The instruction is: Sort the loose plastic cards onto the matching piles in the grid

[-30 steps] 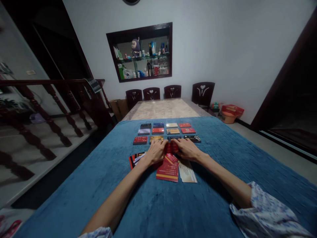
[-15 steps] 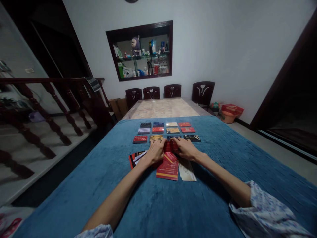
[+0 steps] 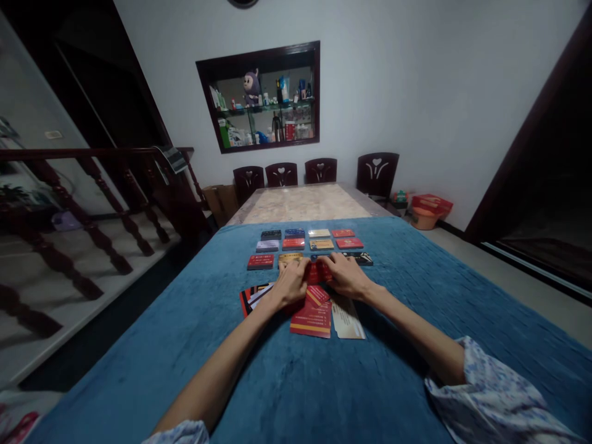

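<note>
Between my hands is a red card (image 3: pixel 317 271), gripped at its left side by my left hand (image 3: pixel 295 280) and at its right side by my right hand (image 3: pixel 346 275). Both hands have closed, curled fingers. Below it lie a larger red and yellow card (image 3: pixel 311 320) and a cream card (image 3: pixel 348 319). Partly under my left forearm are fanned red, black and white cards (image 3: pixel 252 297). Just beyond my hands sit a gold card stack (image 3: pixel 290 257) and a black card stack (image 3: pixel 361 258), both partly covered by my fingers.
Card stacks stand in rows, including a red stack (image 3: pixel 260 262) and a yellow one (image 3: pixel 321 245). They rest on a blue cloth (image 3: pixel 296 394) over a long table (image 3: pixel 312 202). Dark chairs (image 3: pixel 377 174) line the far end; a wooden railing (image 3: pixel 92 151) runs along the left.
The whole view has shifted slightly. Both hands stay at the red card, with almost no movement against the cards around it.
</note>
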A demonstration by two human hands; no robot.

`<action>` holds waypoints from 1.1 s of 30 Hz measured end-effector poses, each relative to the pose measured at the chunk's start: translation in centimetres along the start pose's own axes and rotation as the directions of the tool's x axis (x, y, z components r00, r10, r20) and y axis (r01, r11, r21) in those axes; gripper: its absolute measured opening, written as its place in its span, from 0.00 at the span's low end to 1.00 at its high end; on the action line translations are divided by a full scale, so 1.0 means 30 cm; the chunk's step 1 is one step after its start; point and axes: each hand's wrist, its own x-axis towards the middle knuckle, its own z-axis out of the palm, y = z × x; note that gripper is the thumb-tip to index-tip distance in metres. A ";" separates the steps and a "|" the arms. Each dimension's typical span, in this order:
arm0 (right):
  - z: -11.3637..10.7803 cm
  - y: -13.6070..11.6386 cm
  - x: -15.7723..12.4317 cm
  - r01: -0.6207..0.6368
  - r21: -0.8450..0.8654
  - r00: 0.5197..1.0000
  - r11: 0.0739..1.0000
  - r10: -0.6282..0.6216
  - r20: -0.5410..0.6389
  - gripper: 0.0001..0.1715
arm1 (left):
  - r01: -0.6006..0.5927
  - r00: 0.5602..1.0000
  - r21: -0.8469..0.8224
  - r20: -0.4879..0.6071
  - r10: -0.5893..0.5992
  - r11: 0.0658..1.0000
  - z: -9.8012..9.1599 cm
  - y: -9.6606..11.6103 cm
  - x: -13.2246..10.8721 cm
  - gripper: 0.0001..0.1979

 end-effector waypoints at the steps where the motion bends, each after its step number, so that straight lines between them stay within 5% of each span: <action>1: 0.002 0.003 0.000 0.005 0.001 1.000 1.000 -0.005 -0.004 0.33 | 0.000 1.000 0.004 0.005 0.000 1.000 0.001 0.000 0.000 0.27; 9: 0.008 0.032 0.011 0.068 -0.013 0.996 0.998 -0.069 -0.052 0.29 | -0.021 1.000 0.060 0.002 0.020 0.998 -0.015 0.005 0.001 0.27; 19: -0.047 0.036 0.041 0.097 -0.054 0.990 0.994 -0.101 -0.099 0.32 | 0.003 1.000 0.153 -0.018 0.000 0.988 -0.113 -0.009 0.021 0.24; 33: -0.085 0.031 0.244 0.102 -0.089 0.995 0.991 -0.103 -0.007 0.22 | 0.020 1.000 0.241 0.000 -0.021 0.970 -0.156 -0.143 0.128 0.18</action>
